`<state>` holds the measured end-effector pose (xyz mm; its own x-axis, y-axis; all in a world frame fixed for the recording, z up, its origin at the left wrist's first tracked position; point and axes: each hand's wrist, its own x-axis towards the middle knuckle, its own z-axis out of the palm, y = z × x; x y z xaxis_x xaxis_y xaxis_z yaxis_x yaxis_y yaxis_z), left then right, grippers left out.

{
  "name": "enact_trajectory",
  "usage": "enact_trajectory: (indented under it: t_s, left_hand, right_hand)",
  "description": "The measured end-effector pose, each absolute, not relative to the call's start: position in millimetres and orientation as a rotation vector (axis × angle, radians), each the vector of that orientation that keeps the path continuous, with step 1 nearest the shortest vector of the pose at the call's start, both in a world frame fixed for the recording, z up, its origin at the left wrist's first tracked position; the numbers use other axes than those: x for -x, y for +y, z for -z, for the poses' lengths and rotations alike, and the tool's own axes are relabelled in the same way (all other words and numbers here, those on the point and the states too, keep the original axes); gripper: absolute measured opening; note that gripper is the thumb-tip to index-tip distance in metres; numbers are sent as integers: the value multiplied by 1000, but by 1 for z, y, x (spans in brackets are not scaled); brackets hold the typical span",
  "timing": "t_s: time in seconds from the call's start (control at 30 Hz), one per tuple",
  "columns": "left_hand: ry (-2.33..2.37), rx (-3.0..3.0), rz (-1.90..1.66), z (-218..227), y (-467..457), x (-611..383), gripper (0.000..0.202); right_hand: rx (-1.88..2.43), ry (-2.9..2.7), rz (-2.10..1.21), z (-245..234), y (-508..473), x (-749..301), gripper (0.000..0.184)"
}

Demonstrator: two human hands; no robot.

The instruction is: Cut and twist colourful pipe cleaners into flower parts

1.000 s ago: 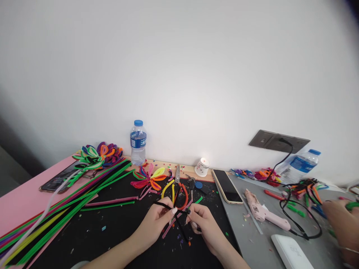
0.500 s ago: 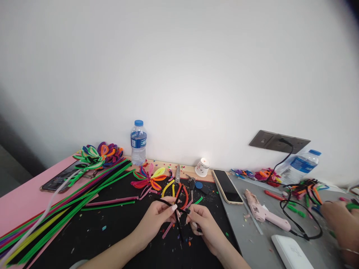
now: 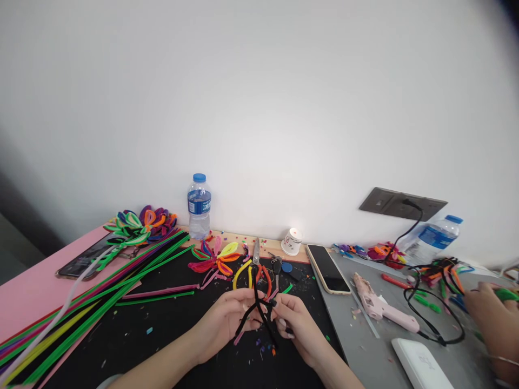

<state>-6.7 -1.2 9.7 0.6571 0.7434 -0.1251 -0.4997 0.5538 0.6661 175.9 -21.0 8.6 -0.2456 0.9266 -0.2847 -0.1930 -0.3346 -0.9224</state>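
Note:
Several short black pipe cleaners (image 3: 260, 307) cross each other over the black mat, their ends sticking out up and down. My right hand (image 3: 298, 326) pinches them at the right between thumb and forefinger. From the left, my left hand (image 3: 227, 319) curls loosely round the crossing, its fingertips at the stems. Just beyond the hands lie scissors (image 3: 257, 251) with their blades pointing to the wall; their handles are wrapped in yellow and red-orange. A multicoloured pipe-cleaner flower (image 3: 214, 256) rests to the left of the scissors.
Long pipe cleaners (image 3: 109, 294) lie at left beside finished flowers (image 3: 141, 224). A water bottle (image 3: 199, 208) and paper cup (image 3: 292, 241) stand by the wall. At right are a phone (image 3: 328, 270), a pink glue gun (image 3: 383, 308), a white case (image 3: 421, 364) and another person's hand (image 3: 492, 319).
My left hand has loosened its thumb-and-finger pinch and its fingers have spread round the stems. The black pipe cleaners have turned, so their lower ends now splay apart. My right hand has hardly moved.

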Motion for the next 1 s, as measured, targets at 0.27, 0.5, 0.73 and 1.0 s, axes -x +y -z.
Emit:
enact_trajectory:
  t_s: [0.27, 0.5, 0.73, 1.0]
  left_hand:
    - [490, -616, -742, -1, -1, 4, 23]
    - [533, -609, -698, 2, -2, 2, 19]
    - [602, -721, -676, -4, -3, 1, 24]
    - [643, -807, -616, -2, -4, 1, 26]
  right_hand:
    - [1158, -1028, -1700, -11, -22, -173, 28]
    - [1164, -1038, -1700, -11, -23, -173, 27]
    - [1149, -1065, -1695, -9, -23, -174, 26]
    - [1078, -1034, -1666, -9, -23, -173, 26]
